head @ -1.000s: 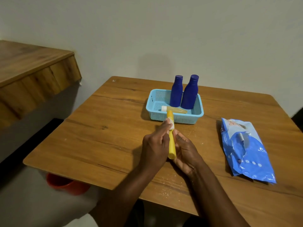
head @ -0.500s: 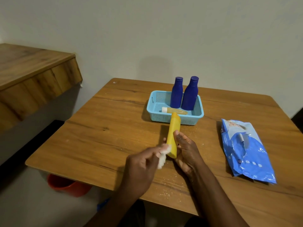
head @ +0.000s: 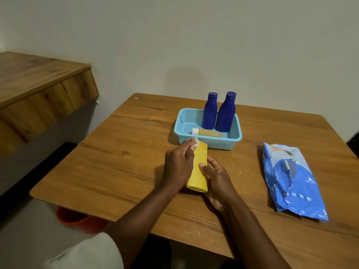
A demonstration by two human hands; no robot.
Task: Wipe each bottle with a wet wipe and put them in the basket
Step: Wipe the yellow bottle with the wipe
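Note:
A yellow bottle [head: 198, 169] is held tilted over the wooden table [head: 120, 164], just in front of the light blue basket [head: 225, 143]. My right hand [head: 217, 181] grips its lower right side, thumb on the front. My left hand [head: 179, 164] pinches a small white wet wipe [head: 195, 142] against the bottle's far end. In the basket two dark blue bottles [head: 209, 111] [head: 226, 113] stand upright, and a small pale yellow bottle [head: 206, 133] with a white cap lies on its side.
A blue pack of wet wipes [head: 289, 179] lies on the table to the right. A wooden ledge [head: 38, 90] juts from the wall at the left. A red bucket [head: 77, 220] sits on the floor under the table's near-left edge.
My left hand has slid the wipe from the bottle's near end up to its far end. The bottle has turned so that its broad face shows.

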